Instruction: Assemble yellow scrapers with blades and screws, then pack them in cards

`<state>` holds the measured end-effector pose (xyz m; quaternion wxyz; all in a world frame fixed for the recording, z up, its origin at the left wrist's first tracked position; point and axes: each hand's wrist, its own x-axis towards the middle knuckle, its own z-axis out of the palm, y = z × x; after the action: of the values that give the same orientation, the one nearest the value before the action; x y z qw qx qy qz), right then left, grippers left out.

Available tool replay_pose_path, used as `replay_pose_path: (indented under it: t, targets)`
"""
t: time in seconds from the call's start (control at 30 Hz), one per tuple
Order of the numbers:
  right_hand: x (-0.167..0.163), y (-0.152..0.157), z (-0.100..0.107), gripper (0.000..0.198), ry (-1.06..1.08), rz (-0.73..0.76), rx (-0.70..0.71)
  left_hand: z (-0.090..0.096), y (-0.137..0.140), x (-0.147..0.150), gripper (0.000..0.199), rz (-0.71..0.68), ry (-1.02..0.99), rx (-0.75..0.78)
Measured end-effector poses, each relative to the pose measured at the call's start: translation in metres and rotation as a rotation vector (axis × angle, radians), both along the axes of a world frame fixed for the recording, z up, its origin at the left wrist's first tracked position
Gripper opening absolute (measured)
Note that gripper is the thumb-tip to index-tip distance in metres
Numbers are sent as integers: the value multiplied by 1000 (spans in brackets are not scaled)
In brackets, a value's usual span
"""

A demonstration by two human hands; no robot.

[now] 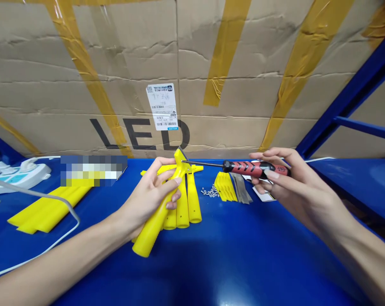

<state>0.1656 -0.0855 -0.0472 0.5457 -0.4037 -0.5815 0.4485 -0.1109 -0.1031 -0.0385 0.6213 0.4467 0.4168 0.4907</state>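
Observation:
My left hand (144,195) is closed around the yellow plastic handle of a scraper (149,231), held tilted with its head up. A thin dark blade edge shows at that head. In my right hand (297,187) is a red and black screwdriver (250,168), lying level and pointing left. Its tip meets the scraper's head, though exact seating in a screw is too small to tell. Behind the held scraper, more yellow scraper handles (194,206) lie side by side. Between the hands sit loose small screws (210,192), a row of yellow plastic pieces (225,187) and grey metal blades (241,188).
A blue tabletop (230,259) carries everything. On the left lie yellow tubular handles (52,208), a white power strip (26,177) and a looping grey cable (72,212). Behind stands a taped cardboard box (141,63); a blue metal frame (348,89) rises at right.

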Motion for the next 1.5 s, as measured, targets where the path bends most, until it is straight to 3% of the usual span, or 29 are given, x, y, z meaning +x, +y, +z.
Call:
replay_pose_path:
  t: [0.17, 0.3, 0.37, 0.53, 0.63, 0.73, 0.83, 0.9, 1.1, 1.17, 1.27, 1.4, 1.5]
  targets:
    - [-1, 1, -6, 28, -121, -170, 14, 1, -3, 1, 37, -7, -1, 3]
    - [-3, 1, -7, 21, 34, 8, -55, 2, -2, -2, 38, 16, -2, 23]
    - [-4, 1, -7, 25, 68, 55, -8, 1, -1, -3, 38, 23, -1, 18]
    - [-7, 0, -9, 29, -133, -159, 83, -2, 0, -2, 35, 16, -30, -6]
    - [-6, -3, -5, 26, -55, -27, 38, -2, 2, -3, 34, 29, -32, 10]
    - [-6, -3, -3, 35, 19, 55, 69, -3, 4, -3, 34, 36, -32, 0]
    - [-5, 0, -6, 25, -60, -112, 132, -6, 4, -1, 34, 12, -45, -22]
    - [-3, 2, -7, 29, -130, -215, 115, -8, 3, 1, 33, -1, -53, -33]
    - [3, 1, -1, 43, -18, 46, 48, -10, 3, 0, 34, 6, -62, -38]
    - [2, 0, -2, 30, -75, -21, 93, -10, 2, 1, 34, 4, -55, -48]
    - [1, 0, -6, 29, -147, -129, 88, -11, 1, 1, 34, 8, -40, -50]
    - [1, 1, -6, 33, -28, 65, 47, -9, 2, 1, 34, 26, -25, -33]
    - [1, 2, -8, 27, -52, -3, 87, -8, 2, 1, 34, 20, -17, -42]
